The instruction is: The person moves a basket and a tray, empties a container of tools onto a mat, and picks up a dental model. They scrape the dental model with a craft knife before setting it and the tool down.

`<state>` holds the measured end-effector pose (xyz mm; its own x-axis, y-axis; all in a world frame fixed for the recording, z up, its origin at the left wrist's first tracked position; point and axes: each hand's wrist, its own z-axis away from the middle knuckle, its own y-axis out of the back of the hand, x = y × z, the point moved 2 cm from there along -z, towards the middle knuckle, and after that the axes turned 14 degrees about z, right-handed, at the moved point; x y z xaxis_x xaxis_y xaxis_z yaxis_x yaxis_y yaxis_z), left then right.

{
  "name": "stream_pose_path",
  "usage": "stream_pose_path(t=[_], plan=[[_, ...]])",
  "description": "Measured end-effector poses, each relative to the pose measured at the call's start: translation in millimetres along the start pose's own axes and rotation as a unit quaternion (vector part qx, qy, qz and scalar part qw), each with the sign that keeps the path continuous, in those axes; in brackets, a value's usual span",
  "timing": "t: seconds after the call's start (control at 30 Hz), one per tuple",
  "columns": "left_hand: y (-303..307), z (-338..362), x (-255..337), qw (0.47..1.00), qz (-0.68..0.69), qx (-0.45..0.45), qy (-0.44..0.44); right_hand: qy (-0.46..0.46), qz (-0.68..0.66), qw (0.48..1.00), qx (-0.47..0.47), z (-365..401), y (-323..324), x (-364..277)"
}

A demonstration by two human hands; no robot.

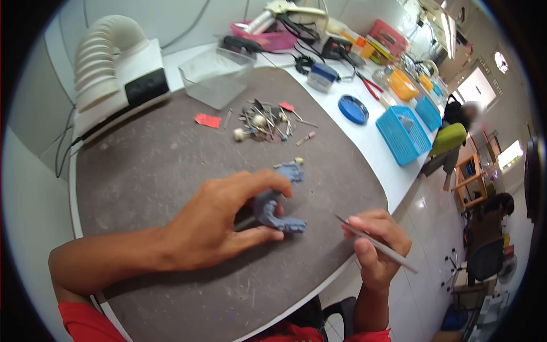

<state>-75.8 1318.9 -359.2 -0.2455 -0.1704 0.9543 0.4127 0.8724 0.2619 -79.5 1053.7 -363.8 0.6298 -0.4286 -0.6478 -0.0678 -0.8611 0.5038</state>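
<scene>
Grey dental model [288, 225], light but probably brittle, sits pinched in my left grip [219, 222]; right grip [376, 242] clasps a thin pick [400, 261].

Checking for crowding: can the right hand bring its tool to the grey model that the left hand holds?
Probably yes. The right hand holds the tool just beside the grey model, bare mat between; the left hand covers its other side.

Model [288, 224]: matt grey plastic.
Tool [402, 263]: thin smooth metal.
Mat [159, 154]: dark, rough, dusty.
Basket [401, 137]: blue plastic mesh.
Box [213, 77]: clear plastic.
Hose [102, 57]: ribbed white plastic.
</scene>
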Motion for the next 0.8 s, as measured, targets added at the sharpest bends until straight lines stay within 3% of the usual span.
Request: stream_pose_path(t=[0.03, 0.1, 0.23, 0.5, 0.63, 0.73, 0.8], plan=[[-0.3, -0.1, 1.3, 1.000, 0.009, -0.009, 0.001, -0.010, 0.008, 1.000, 0.000, 3.7, 1.0, 3.3], [2.4, -0.2, 6.8, 0.995, -0.083, 0.033, -0.053, 0.009, 0.198, 0.980, -0.022, 7.9, -0.7, 6.9], [2.4, 0.4, -3.5, 0.986, -0.148, 0.036, -0.067, 0.101, 0.285, 0.951, -0.059, 9.3, -2.6, 1.1], [2.2, -0.2, -2.8, 0.982, -0.162, 0.028, -0.092, 0.084, 0.305, 0.943, -0.102, 20.8, 20.4, -11.2], [0.0, 0.0, -3.7, 0.973, -0.194, 0.027, -0.124, 0.006, 0.210, 0.974, -0.085, 27.5, 25.1, -12.2], [-5.7, 5.9, 2.8, 0.952, -0.243, 0.009, -0.187, -0.096, -0.009, 0.995, -0.005, 28.3, 15.9, -16.8], [-9.6, 8.3, 7.0, 0.959, -0.236, 0.038, -0.154, -0.105, -0.053, 0.993, -0.005, 23.3, 4.5, -21.9]])
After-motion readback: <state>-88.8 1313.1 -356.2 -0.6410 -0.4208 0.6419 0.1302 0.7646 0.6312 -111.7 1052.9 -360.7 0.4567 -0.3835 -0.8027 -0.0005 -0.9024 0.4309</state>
